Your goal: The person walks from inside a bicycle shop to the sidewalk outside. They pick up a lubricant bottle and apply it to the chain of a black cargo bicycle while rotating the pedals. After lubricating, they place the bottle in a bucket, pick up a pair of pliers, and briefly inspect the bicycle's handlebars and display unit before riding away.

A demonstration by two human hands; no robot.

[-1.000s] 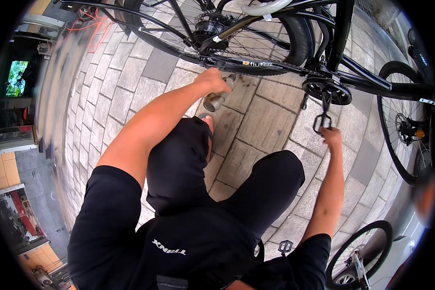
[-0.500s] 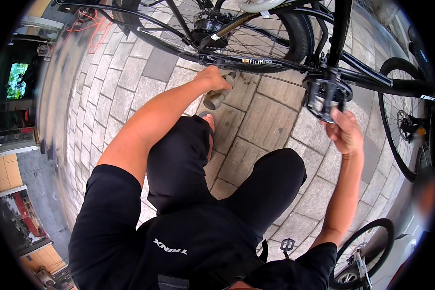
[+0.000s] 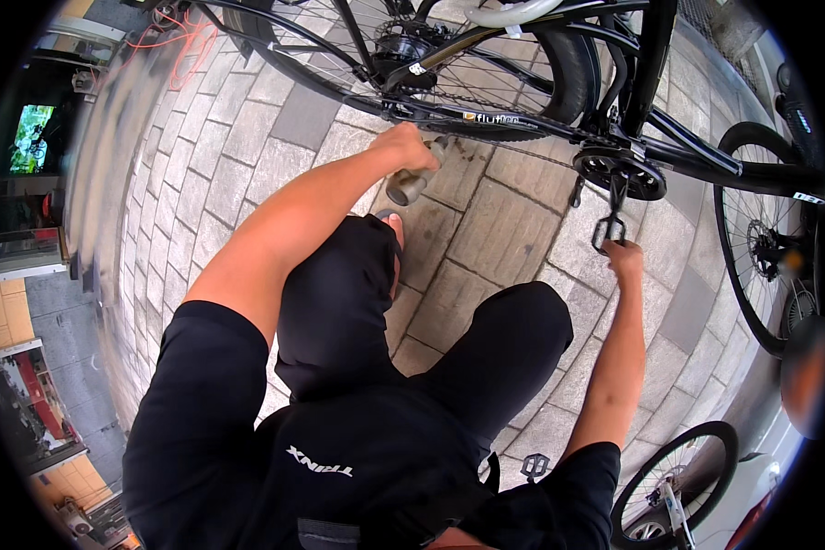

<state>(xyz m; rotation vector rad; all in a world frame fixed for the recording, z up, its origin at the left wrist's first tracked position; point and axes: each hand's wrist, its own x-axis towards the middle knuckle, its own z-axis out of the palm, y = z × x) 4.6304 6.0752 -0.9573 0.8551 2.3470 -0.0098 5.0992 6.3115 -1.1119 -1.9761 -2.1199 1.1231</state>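
Observation:
My left hand (image 3: 400, 147) is closed around a grey-olive bottle (image 3: 405, 189), held just below the rear axle and chain of a black bicycle (image 3: 651, 64). The bottle's tip is close to the chain, but I cannot tell whether it touches. My right hand (image 3: 625, 258) grips the pedal (image 3: 609, 233) at the end of the crank, which hangs below the chainring (image 3: 643, 183). The bicycle's rear tyre (image 3: 570, 73) stands behind the frame. My knees are bent below the bicycle.
A second bicycle's wheel (image 3: 731, 266) stands at the right, another wheel (image 3: 632, 500) at lower right beside a loose-looking pedal (image 3: 533, 467). A red cable (image 3: 192, 46) lies at upper left on the pavers (image 3: 486, 220). A shopfront with a screen (image 3: 32, 137) is at far left.
Half a second ago my right hand had the pedal raised up over the chainring; now hand and pedal are lower, as a second ago. My left hand and bottle are nearly still.

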